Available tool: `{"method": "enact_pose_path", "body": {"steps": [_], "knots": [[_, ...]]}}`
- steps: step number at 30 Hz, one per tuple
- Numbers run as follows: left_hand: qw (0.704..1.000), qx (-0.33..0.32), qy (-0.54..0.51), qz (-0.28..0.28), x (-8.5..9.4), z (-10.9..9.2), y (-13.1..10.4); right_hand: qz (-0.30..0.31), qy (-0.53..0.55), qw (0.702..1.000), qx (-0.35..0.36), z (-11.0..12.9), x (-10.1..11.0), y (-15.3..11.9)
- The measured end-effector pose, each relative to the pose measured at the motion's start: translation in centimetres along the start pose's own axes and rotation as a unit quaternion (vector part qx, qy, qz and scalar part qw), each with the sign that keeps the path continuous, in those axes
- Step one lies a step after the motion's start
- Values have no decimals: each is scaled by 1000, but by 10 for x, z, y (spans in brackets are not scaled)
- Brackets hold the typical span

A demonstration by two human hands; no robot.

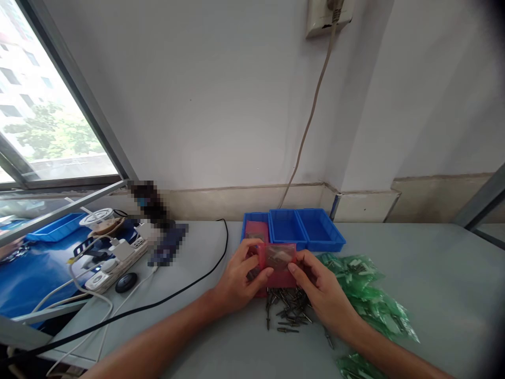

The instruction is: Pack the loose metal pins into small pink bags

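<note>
Between both hands a small pink plastic bag [281,256] is held up, with dull metal-looking contents showing through it. My left hand [240,273] pinches its left edge, thumb in front. My right hand [315,281] grips its right side with thumb and fingers. Below the bag a pile of small metal pin-like parts [290,308] lies on the grey table, partly hidden by the hands. More pink plastic shows under and behind the held bag; how it is arranged I cannot make out. Behind stand blue bins [321,231], and one compartment has a pink bag [256,230] in it.
Green plastic bags [363,289] with parts inside lie to the right. A black cable [173,295] crosses the table at left, near a power strip [118,263] and a black oval object [126,282]. A wall [221,205] bounds the back of the grey table [434,295].
</note>
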State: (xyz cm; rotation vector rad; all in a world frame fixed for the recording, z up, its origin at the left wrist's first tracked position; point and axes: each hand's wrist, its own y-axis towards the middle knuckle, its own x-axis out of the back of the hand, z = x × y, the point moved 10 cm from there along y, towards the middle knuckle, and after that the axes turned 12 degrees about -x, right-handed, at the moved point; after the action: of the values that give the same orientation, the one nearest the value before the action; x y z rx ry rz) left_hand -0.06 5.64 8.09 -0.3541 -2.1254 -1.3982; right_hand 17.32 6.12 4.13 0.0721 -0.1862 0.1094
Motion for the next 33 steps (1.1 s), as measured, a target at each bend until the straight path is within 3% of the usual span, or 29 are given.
{"method": "enact_pose_path", "body": {"steps": [7, 15, 28, 33], "knots": [[1000, 15, -15, -23, 1, 3, -1, -15, 39, 999, 1, -4, 5, 2], [999, 32, -25, -22, -1, 6, -3, -71, 37, 997, 1, -6, 17, 1], [998, 46, -42, -11, -3, 10, -1, -28, 91, 995, -22, -11, 10, 5], [998, 26, -41, -29, 1, 4, 1, -55, 127, 989, -44, -13, 14, 4]]}}
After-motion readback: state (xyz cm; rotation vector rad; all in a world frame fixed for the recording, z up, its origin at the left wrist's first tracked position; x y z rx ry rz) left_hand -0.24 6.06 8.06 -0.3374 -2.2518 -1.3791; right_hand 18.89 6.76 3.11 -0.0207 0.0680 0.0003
